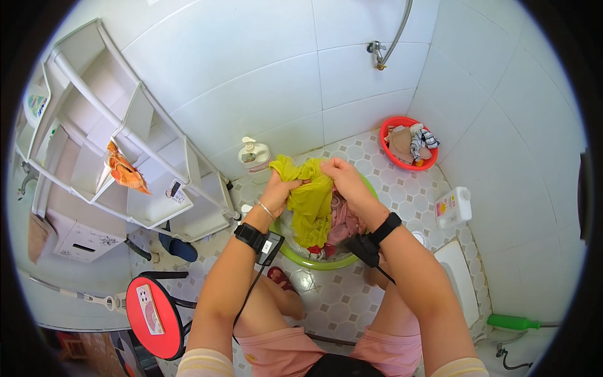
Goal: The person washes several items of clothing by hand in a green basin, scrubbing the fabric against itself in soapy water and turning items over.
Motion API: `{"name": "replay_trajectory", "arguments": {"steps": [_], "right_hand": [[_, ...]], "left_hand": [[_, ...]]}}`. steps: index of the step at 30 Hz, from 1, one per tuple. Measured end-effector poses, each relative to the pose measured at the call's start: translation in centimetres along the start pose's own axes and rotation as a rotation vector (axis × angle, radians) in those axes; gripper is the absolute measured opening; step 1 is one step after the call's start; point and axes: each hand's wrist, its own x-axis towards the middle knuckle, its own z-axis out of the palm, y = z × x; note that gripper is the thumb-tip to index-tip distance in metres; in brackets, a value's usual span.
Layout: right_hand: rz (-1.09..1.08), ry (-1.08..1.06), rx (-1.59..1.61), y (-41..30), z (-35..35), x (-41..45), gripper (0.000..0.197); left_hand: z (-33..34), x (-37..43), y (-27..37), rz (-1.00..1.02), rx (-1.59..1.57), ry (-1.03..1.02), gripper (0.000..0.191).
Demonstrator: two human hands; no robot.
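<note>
A wet yellow-green cloth garment (311,202) hangs bunched between my two hands, above a green plastic basin (308,262). Its left part is gripped by my left hand (281,188), and its upper right part is pinched by my right hand (346,176). The lower end of the garment reaches down into the basin. Pink cloth (346,221) lies in the basin to the right of it, and a red and white piece (320,252) shows near the front rim in sudsy water. Part of the basin's rim is hidden behind my forearms and the garment.
A red basin of clothes (385,153) stands at the back right. Nearby are a white jug (453,207) and a pump bottle (253,153). A white shelf rack (162,165), a blue slipper (181,247) and a red stool (136,320) are at left; a squat toilet (459,278) is at right.
</note>
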Motion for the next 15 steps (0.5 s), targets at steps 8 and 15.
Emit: {"name": "replay_trajectory", "arguments": {"steps": [8,15], "right_hand": [[0.135,-0.032,-0.054,3.3,-1.3,1.6,0.029],[-0.267,0.327,-0.759,3.6,-0.8,1.4,0.024]], "left_hand": [[0.0,-0.2,0.5,-0.071,-0.263,-0.157,0.032],[-1.1,-0.2,0.2,-0.155,-0.523,-0.427,0.033]]}}
